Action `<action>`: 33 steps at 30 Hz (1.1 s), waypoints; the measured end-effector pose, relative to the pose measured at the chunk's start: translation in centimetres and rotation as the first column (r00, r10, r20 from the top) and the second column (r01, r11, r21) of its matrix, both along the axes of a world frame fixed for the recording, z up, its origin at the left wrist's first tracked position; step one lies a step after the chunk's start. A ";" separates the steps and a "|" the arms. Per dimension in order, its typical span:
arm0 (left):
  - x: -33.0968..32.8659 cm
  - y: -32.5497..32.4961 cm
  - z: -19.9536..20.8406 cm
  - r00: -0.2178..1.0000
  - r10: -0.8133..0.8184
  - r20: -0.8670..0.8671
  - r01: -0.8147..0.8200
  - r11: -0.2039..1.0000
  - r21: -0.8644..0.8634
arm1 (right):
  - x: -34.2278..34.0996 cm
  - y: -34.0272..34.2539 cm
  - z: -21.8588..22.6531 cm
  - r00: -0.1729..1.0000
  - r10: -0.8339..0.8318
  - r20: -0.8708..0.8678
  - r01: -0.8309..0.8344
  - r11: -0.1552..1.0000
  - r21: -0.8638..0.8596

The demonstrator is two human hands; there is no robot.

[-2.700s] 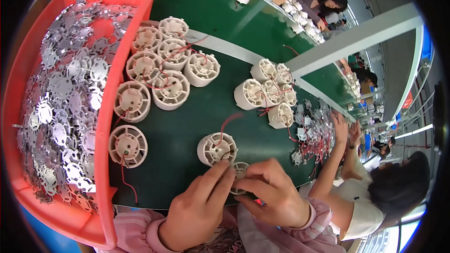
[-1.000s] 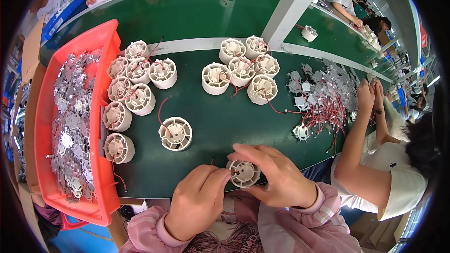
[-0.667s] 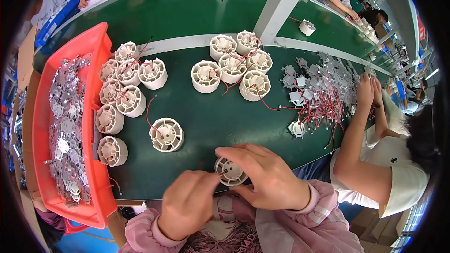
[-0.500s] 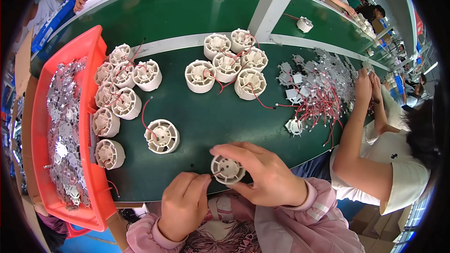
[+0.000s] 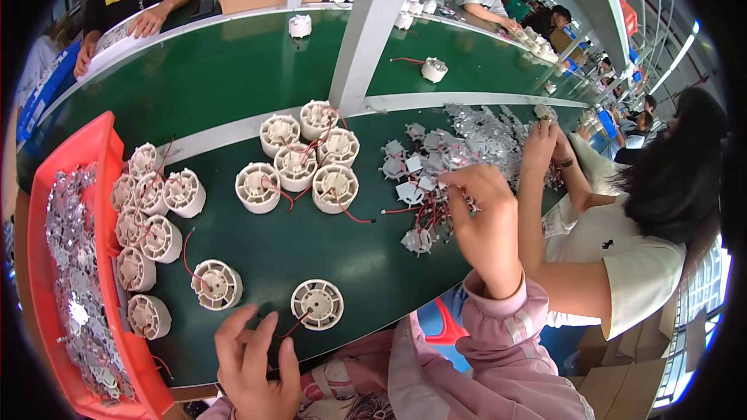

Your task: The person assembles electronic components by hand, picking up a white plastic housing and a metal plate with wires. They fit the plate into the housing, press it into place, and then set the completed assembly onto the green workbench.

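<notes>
In front of me a round white plastic housing (image 5: 325, 309) lies on the green table, its ribbed inner face up and a short dark red wire trailing toward me. My left hand (image 5: 257, 362) is beside that wire with its fingers spread and holding nothing. My right hand (image 5: 489, 222) reaches over a heap of silver metal plates (image 5: 486, 140) with red wires. Its index finger and thumb are apart at the heap's near left side; the other fingers are partly hidden. Another white housing (image 5: 216, 285) with a red wire stands to the left.
Several white housings (image 5: 297, 166) stand grouped mid-table, and more (image 5: 160, 238) line a red bin (image 5: 117, 264) of silver plates at left. A grey post (image 5: 373, 39) rises at the table's back rail. Close on my right, a co-worker's arm (image 5: 572, 288) reaches to the heap.
My right hand has let go of the white housing and moved right to the heap. The housing now lies on the table. My left hand has opened off the wire. The view has shifted right.
</notes>
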State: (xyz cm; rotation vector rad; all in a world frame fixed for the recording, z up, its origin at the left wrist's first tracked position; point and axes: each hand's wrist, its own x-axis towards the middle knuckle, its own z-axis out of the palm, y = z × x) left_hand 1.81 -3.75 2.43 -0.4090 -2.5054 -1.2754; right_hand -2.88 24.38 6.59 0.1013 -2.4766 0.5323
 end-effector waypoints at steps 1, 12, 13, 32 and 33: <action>-0.1 0.0 0.0 0.997 0.025 -0.079 -0.026 1.000 -0.013 | -0.3 0.7 0.3 0.997 -0.076 -0.019 0.077 0.996 0.052; 0.2 -0.8 1.3 0.987 -0.145 -0.071 0.147 0.989 0.024 | -5.0 4.5 -0.3 0.963 -0.271 -0.009 0.261 0.919 0.296; 0.2 -0.9 1.4 0.985 -0.151 -0.080 0.153 0.988 0.019 | -5.1 4.4 -0.3 0.965 -0.260 0.040 0.237 0.925 0.297; 0.1 0.9 4.6 0.888 -0.299 -0.348 0.375 0.910 0.177 | 1.9 -6.1 6.2 0.805 0.136 -0.578 -0.003 0.974 0.224; 0.2 1.5 4.8 0.898 -0.271 -0.348 0.345 0.922 0.173 | 2.6 -7.2 6.4 0.823 0.267 -0.501 -0.192 0.962 0.197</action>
